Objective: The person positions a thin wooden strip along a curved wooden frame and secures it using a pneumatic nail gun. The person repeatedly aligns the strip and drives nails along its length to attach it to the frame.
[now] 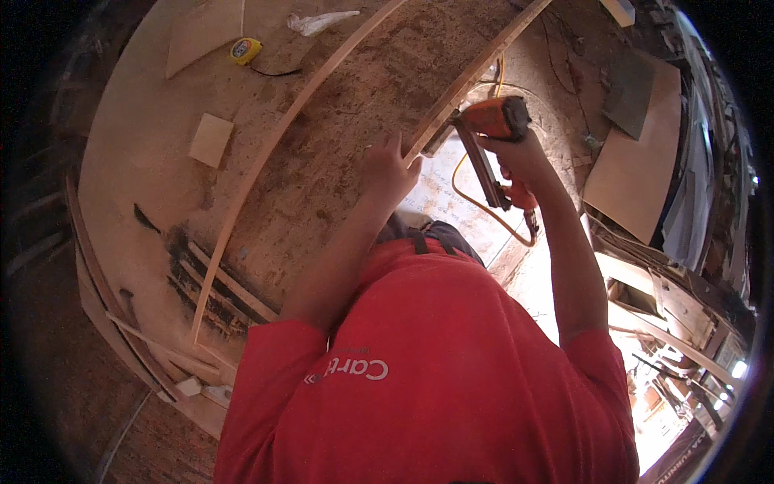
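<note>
My right hand (pixel 524 159) grips an orange and black nail gun (pixel 493 118) with a long, slanting magazine. Its nose meets the side of a long wooden strip (pixel 484 64), close to the strip's near end. A yellow air hose (pixel 484 207) loops below the tool. At that same end my left hand (pixel 389 171) is closed over the strip, thumb on the near side and fingers on the other; its fingertips are partly hidden. Further left, a second long wooden strip (pixel 278 137) runs roughly alongside, across a brown, stained work surface (pixel 347 121).
On the left lie a yellow tape measure (pixel 245 51), a small square wood piece (pixel 211 140), a larger thin board (pixel 205 36) and clear plastic (pixel 321 22). Several narrow offcuts (pixel 230 282) sit lower left. Sheets and boards (pixel 637 153) lean at the right.
</note>
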Tool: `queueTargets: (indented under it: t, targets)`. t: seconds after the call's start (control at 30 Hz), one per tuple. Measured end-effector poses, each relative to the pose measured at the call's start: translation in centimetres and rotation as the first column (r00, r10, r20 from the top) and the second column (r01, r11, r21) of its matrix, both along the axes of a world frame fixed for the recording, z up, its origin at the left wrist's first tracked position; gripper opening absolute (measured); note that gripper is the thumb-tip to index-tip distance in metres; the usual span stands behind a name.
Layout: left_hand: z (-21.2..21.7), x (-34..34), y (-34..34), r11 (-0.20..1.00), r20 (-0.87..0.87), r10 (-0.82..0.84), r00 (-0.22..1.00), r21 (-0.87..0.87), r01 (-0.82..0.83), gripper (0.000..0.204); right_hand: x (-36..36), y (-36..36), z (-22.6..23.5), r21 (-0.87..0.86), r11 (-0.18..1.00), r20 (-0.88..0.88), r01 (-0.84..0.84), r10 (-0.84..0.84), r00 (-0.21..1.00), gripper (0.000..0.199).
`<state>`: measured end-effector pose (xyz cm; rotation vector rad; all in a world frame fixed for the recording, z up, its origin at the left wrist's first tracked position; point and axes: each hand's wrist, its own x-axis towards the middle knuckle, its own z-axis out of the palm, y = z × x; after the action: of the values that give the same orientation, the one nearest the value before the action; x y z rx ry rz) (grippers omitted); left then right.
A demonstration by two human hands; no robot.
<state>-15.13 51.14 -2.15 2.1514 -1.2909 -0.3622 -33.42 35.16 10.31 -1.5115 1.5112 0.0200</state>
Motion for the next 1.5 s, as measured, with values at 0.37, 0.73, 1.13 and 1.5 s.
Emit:
queueTargets:
  t: [0.37, 0.73, 1.13, 1.5]
  targets:
    - [-4.0, 2.3, 4.2, 0.995, -0.124, 0.01, 0.992, -0.098, -0.023, 0.025, -13.5, 7.6, -2.1, 0.065, 0.967, 0.228, 0.247, -0.256, 0.94, 0.029]
    - [-2.8, 2.6, 4.0, 0.99, 0.087, -0.033, 0.996, -0.137, 0.045, 0.021, -20.2, 10.6, -5.5, 0.065, 0.961, 0.12, 0.27, -0.276, 0.954, 0.027]
    - [-1.3, 1.2, 4.1, 0.991, 0.049, -0.057, 0.997, -0.115, 0.062, 0.026, -6.6, 5.7, -0.9, 0.1, 0.991, 0.138, 0.09, -0.104, 0.985, 0.029]
    - [-2.1, 1.8, 4.1, 0.988, -0.028, -0.102, 0.994, -0.116, 0.098, 0.019, 5.0, 3.4, 0.9, 0.035, 0.994, -0.004, -0.104, 0.104, 0.995, 0.032]
